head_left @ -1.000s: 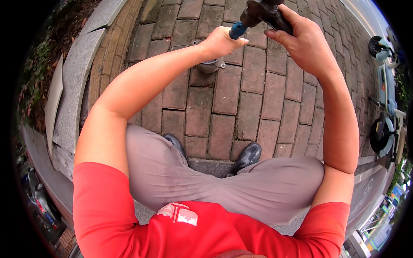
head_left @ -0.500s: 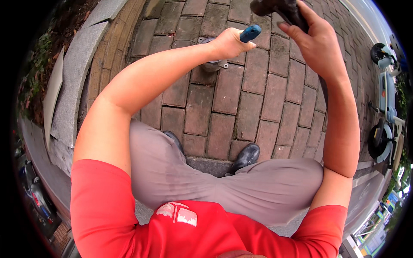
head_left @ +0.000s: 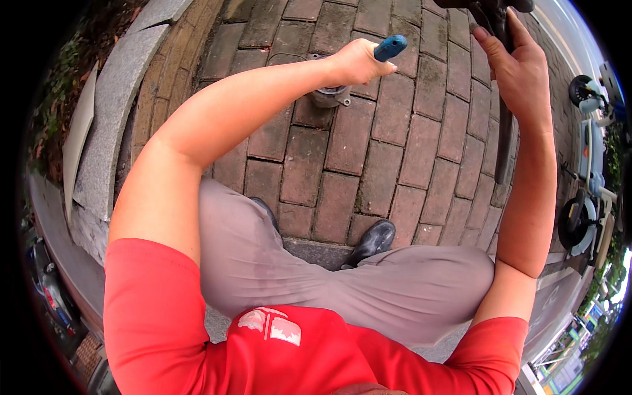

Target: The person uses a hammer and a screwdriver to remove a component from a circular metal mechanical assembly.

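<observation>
My left hand (head_left: 359, 62) is closed round a tool with a blue handle (head_left: 391, 48); the handle's end sticks out past the thumb, and the working end is hidden. Just beneath that hand, a round grey metal part (head_left: 329, 97) with a small holed lug stands on the bricks, partly covered by my wrist. My right hand (head_left: 520, 72) grips a dark hammer (head_left: 505, 141) at the upper right, raised well apart from the blue handle. The hammer's head lies at the top edge, partly cut off, and its long handle hangs down along my forearm.
Red-brown brick paving (head_left: 382, 158) spreads between my knees and black shoes (head_left: 373, 242). Stone kerb slabs (head_left: 125, 99) border a planted strip on the left. Parked scooters (head_left: 586, 164) stand at the far right.
My right hand has moved up and to the right with the hammer, away from the blue handle. My left hand has shifted slightly right, still holding the tool. The metal part remains under it.
</observation>
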Available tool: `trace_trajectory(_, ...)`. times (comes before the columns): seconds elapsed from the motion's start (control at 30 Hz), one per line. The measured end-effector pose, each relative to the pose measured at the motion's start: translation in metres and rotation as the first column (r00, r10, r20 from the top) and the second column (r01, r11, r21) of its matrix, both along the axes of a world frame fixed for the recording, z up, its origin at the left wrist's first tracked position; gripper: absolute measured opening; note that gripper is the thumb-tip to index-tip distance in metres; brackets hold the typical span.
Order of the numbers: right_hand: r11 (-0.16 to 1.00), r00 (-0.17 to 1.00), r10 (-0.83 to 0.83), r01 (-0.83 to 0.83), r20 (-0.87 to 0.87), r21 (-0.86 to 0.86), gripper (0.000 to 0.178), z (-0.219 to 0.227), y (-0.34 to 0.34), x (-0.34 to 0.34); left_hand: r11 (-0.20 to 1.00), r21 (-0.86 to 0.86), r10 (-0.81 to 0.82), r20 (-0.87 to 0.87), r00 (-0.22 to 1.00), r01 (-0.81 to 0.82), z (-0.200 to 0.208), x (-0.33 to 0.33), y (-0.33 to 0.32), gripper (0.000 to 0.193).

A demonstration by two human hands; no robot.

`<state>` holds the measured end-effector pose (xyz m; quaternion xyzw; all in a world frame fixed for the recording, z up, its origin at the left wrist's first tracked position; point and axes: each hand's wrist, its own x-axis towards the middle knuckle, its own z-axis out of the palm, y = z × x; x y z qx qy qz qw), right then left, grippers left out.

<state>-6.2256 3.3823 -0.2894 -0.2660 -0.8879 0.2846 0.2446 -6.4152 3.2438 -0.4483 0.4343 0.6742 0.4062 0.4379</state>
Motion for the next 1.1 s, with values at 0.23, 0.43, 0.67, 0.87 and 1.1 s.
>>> trace_trajectory(0.23,0.99,0.972,0.129,-0.117,0.195,-0.073,0.059,-0.02,-0.006,-0.004,0.999,-0.051,0.014,0.019,1.0,-0.013,0.007,0.002,-0.006,0.035)
trace_trajectory(0.43,0.972,0.994,0.078,-0.093,-0.078,-0.217,0.043,0.002,0.016,0.01,0.999,-0.034,-0.034,0.003,0.999,0.034,0.003,-0.001,0.0,0.034)
trace_trajectory(0.67,0.955,0.976,0.171,-0.131,0.133,-0.265,0.044,-0.026,-0.006,0.006,0.999,-0.043,-0.014,0.0,1.0,0.014,-0.001,-0.003,-0.009,0.034)
trace_trajectory(0.87,0.94,0.977,0.141,-0.182,-0.158,-0.289,0.037,-0.002,0.005,0.007,0.999,0.007,-0.052,-0.002,0.999,0.052,0.003,-0.001,-0.011,0.034)
trace_trajectory(1.1,0.977,0.96,0.19,-0.165,0.208,-0.133,0.058,-0.046,-0.011,0.003,0.996,-0.001,-0.089,-0.074,0.993,0.089,0.006,-0.003,-0.02,0.032)
